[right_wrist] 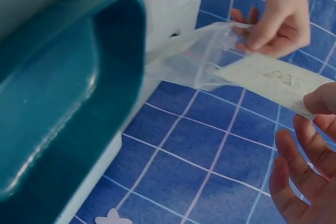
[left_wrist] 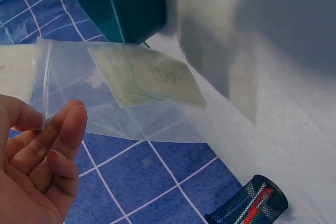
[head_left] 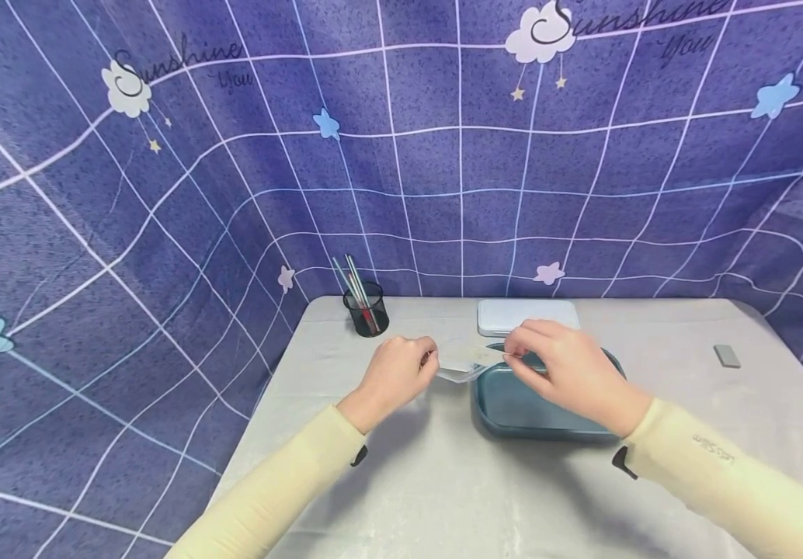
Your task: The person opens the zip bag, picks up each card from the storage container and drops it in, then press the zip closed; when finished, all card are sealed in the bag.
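Observation:
My left hand point(head_left: 396, 376) pinches the edge of a clear zip bag point(left_wrist: 110, 121) near its open end. Inside the bag lie several pale cards point(left_wrist: 167, 79). A cream card printed with a butterfly point(right_wrist: 278, 78) is pinched between thumb and finger of my right hand point(head_left: 571, 371). The far end of that card overlaps the bag's mouth in the right wrist view. Both hands are raised above the table, with the right one over a teal plastic basin point(head_left: 537, 400).
A black mesh pen cup point(head_left: 370, 320) with several thin sticks stands at the back left. Behind the basin lies a flat white case point(head_left: 527, 317). A small grey block point(head_left: 727, 356) lies at the right. A blue patterned curtain point(head_left: 429, 171) surrounds the table.

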Demonstrator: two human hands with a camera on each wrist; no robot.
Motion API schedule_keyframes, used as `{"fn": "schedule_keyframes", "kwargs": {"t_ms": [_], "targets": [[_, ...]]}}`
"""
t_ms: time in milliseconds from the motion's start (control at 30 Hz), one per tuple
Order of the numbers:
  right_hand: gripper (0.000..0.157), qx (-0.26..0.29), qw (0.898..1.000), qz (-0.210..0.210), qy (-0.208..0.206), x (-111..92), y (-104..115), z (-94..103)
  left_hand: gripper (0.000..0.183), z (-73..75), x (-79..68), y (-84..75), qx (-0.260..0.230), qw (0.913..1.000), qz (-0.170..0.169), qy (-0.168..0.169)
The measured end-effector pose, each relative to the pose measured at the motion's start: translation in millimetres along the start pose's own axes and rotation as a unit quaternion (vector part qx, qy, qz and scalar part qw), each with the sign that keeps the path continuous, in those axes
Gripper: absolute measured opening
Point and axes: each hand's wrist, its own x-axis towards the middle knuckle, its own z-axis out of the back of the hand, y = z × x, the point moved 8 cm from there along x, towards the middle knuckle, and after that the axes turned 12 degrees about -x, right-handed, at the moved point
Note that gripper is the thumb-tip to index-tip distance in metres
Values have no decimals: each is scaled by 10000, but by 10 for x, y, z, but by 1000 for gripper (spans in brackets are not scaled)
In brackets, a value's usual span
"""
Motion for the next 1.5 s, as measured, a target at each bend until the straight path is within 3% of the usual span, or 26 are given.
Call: {"fn": "schedule_keyframes", "kwargs": {"t_ms": [367,967,1300,1500], "targets": [[14,-270,9989,-32,371,-20,-22,-327,13,4,-6,-2,3,10000,-49,-50],[17,-369,9921,19,1199,257,82,-921,13,4,-3,-34,37,9999,-131,-39],[12,-664,9852,-49,1578,316,90,-1093,13,9,0,-40,70,9998,-179,-40],[27,-881,9824,-161,1638,355,121,-1133,14,-3,15,-44,73,9997,-239,-61]]}}
